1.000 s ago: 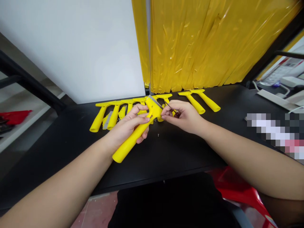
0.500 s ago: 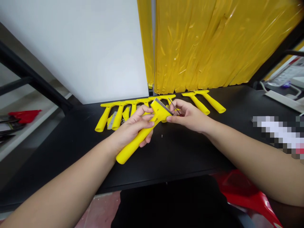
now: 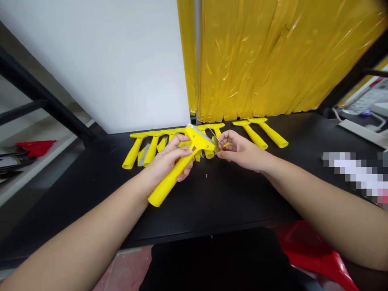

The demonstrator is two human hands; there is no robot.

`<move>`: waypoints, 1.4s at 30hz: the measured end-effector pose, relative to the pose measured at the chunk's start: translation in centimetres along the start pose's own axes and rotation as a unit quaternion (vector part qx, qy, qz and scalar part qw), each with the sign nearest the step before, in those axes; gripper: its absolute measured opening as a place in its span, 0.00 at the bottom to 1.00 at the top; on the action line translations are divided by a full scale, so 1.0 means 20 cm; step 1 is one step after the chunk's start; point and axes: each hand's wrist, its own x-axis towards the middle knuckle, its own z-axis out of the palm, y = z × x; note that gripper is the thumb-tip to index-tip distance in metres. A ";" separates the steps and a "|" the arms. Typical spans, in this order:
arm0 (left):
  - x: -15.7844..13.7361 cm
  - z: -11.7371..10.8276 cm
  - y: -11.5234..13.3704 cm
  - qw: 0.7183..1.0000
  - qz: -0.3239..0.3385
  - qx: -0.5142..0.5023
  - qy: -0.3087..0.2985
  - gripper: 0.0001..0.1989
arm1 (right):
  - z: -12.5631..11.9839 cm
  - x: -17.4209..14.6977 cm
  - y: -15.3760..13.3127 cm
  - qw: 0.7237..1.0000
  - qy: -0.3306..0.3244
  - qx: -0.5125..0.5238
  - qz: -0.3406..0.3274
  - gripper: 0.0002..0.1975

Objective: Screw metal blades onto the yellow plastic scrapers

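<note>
My left hand (image 3: 162, 165) is wrapped round the handle of a yellow scraper (image 3: 201, 140), whose head tilts up to the right and carries a metal strip along its far edge. Between the fingers of my right hand (image 3: 244, 150) is a small screwdriver (image 3: 216, 137) with a thin metal shaft and a bit of red at the handle. Its tip points up and left, apart from the scraper head's right end. On the black table below lies a tiny screw (image 3: 206, 176). Small loose bits behind the scraper are partly hidden.
Several yellow scraper handles (image 3: 132, 153) line the back of the black table (image 3: 242, 198), with two more (image 3: 274, 134) on the right. A white panel (image 3: 136, 72) and yellow plastic wrapping (image 3: 257, 60) stand behind. Black frame bars (image 3: 63, 121) rise at the left.
The scraper head has shifted slightly left and turned, so its face shows more. My right hand has drawn away from it a little, still holding the screwdriver.
</note>
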 end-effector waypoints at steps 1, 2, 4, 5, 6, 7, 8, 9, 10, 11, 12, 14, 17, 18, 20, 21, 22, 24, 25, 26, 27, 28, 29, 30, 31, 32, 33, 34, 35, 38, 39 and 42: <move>0.01 -0.02 0.00 1.000 0.003 -0.004 0.017 0.20 | -0.02 0.00 0.00 1.000 -0.006 -0.010 -0.006 0.19; 0.02 -0.03 0.00 0.999 0.006 -0.010 0.038 0.21 | -0.04 0.00 0.00 1.000 -0.020 -0.020 -0.010 0.17; 0.04 -0.06 0.01 0.997 0.016 -0.025 0.078 0.23 | -0.07 -0.02 0.00 0.998 -0.055 -0.035 -0.017 0.13; 0.04 -0.07 0.01 0.995 0.022 -0.033 0.092 0.24 | -0.08 -0.02 -0.01 0.997 -0.066 -0.038 -0.024 0.12; 0.04 -0.08 0.01 0.994 0.027 -0.040 0.102 0.25 | -0.09 -0.03 -0.01 0.996 -0.070 -0.041 -0.031 0.12; 0.05 -0.09 0.01 0.993 0.031 -0.045 0.106 0.25 | -0.10 -0.04 -0.02 0.996 -0.067 -0.046 -0.037 0.12; 0.05 -0.09 0.01 0.992 0.036 -0.048 0.110 0.25 | -0.11 -0.04 -0.03 0.996 -0.063 -0.058 -0.040 0.13; 0.05 -0.09 0.01 0.992 0.038 -0.049 0.112 0.25 | -0.11 -0.05 -0.03 0.994 -0.061 -0.080 -0.041 0.13; 0.05 -0.09 0.01 0.992 0.039 -0.047 0.114 0.25 | -0.12 -0.05 -0.04 0.991 -0.060 -0.109 -0.043 0.14; 0.05 -0.09 0.01 0.992 0.040 -0.043 0.113 0.25 | -0.12 -0.05 -0.04 0.987 -0.058 -0.140 -0.046 0.13; 0.05 -0.09 0.01 0.992 0.042 -0.039 0.111 0.25 | -0.12 -0.05 -0.04 0.983 -0.053 -0.167 -0.052 0.13; 0.04 -0.09 0.01 0.993 0.040 -0.031 0.107 0.24 | -0.13 -0.05 -0.03 0.978 -0.040 -0.194 -0.066 0.12; 0.04 -0.08 0.01 0.993 0.041 -0.022 0.106 0.23 | -0.13 -0.04 -0.01 0.977 -0.009 -0.197 -0.081 0.10; 0.04 -0.08 0.01 0.993 0.042 -0.019 0.106 0.23 | -0.13 -0.04 0.00 0.975 0.000 -0.205 -0.087 0.10; 0.04 -0.08 0.01 0.993 0.048 -0.011 0.105 0.23 | -0.12 -0.05 0.01 0.967 0.015 -0.234 -0.099 0.10; 0.04 -0.07 0.01 0.993 0.051 -0.007 0.103 0.23 | -0.12 -0.05 0.01 0.962 0.020 -0.250 -0.103 0.09; 0.03 -0.07 0.01 0.994 0.053 -0.003 0.100 0.23 | -0.11 -0.05 0.01 0.958 0.023 -0.265 -0.107 0.09; 0.03 -0.06 0.02 0.994 0.056 0.003 0.096 0.23 | -0.11 -0.06 0.00 0.952 0.027 -0.286 -0.110 0.09; 0.03 -0.05 0.02 0.994 0.055 0.006 0.094 0.23 | -0.10 -0.06 0.00 0.950 0.028 -0.293 -0.108 0.09; 0.03 -0.05 0.02 0.994 0.054 0.007 0.094 0.23 | -0.10 -0.06 -0.01 0.948 0.030 -0.298 -0.105 0.09; 0.02 -0.05 0.02 0.994 0.052 0.007 0.095 0.23 | -0.10 -0.06 -0.01 0.947 0.031 -0.301 -0.103 0.09; 0.02 -0.04 0.02 0.994 0.052 0.007 0.096 0.23 | -0.10 -0.06 -0.01 0.947 0.032 -0.304 -0.101 0.09; 0.02 -0.04 0.02 0.994 0.052 0.006 0.098 0.23 | -0.11 -0.06 -0.01 0.947 0.033 -0.305 -0.101 0.09; 0.02 -0.04 0.02 0.994 0.053 0.005 0.100 0.24 | -0.11 -0.06 0.00 0.946 0.035 -0.305 -0.101 0.09; 0.02 -0.04 0.02 0.993 0.054 0.006 0.100 0.24 | -0.11 -0.06 0.00 0.946 0.036 -0.305 -0.102 0.09; 0.02 -0.04 0.02 0.993 0.055 0.008 0.099 0.24 | -0.11 -0.06 0.00 0.946 0.036 -0.304 -0.104 0.09; 0.02 -0.04 0.02 0.993 0.057 0.011 0.098 0.24 | -0.11 -0.06 0.00 0.946 0.036 -0.303 -0.106 0.09; 0.02 -0.04 0.02 0.993 0.058 0.013 0.097 0.24 | -0.11 -0.06 0.00 0.947 0.036 -0.301 -0.108 0.09; 0.02 -0.04 0.02 0.993 0.059 0.015 0.097 0.24 | -0.11 -0.06 0.00 0.947 0.037 -0.299 -0.111 0.09; 0.02 -0.03 0.02 0.993 0.062 0.018 0.098 0.24 | -0.11 -0.06 -0.01 0.946 0.037 -0.300 -0.114 0.10; 0.02 -0.03 0.02 0.993 0.062 0.021 0.098 0.23 | -0.11 -0.06 -0.01 0.945 0.036 -0.303 -0.115 0.10; 0.00 0.00 0.02 0.991 0.075 0.045 0.102 0.21 | -0.11 -0.06 -0.02 0.938 0.046 -0.317 -0.129 0.09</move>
